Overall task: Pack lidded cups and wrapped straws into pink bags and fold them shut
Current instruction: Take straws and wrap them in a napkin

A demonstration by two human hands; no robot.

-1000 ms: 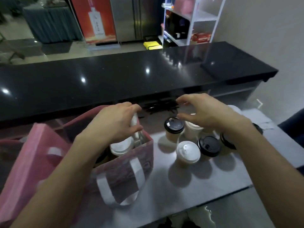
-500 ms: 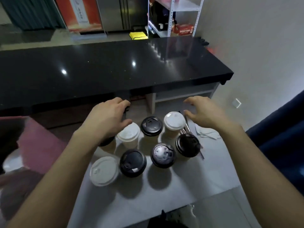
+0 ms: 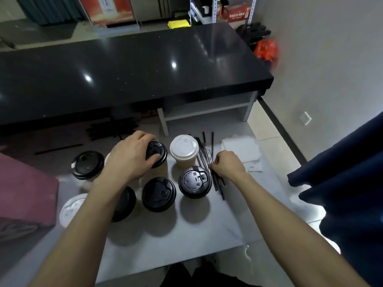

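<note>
A pale grey bench (image 3: 207,230) carries everything, with a pink bag (image 3: 24,195) at its left edge, its fabric matte and dusty rose and only one blurred corner of it in view. The cups stand clustered in the middle of the bench: tan paper bodies under domed plastic lids, most of them black. The black-lidded cup (image 3: 195,181) nearest the right side shows raised lettering and a sip flap on its lid; another black-lidded one (image 3: 158,194) stands just beside it, and a white-lidded cup (image 3: 184,149) stands behind it toward the far edge. The left hand (image 3: 130,158) rests on the lid of a far black-lidded cup (image 3: 158,152), its grip curled over the rim with the thumb on top. The right hand (image 3: 228,165) has its grip pinched together on the wrapped straws (image 3: 204,154), thin black sticks in clear sleeves lying near the right edge, beside a flat stack of white napkins (image 3: 241,150).
</note>
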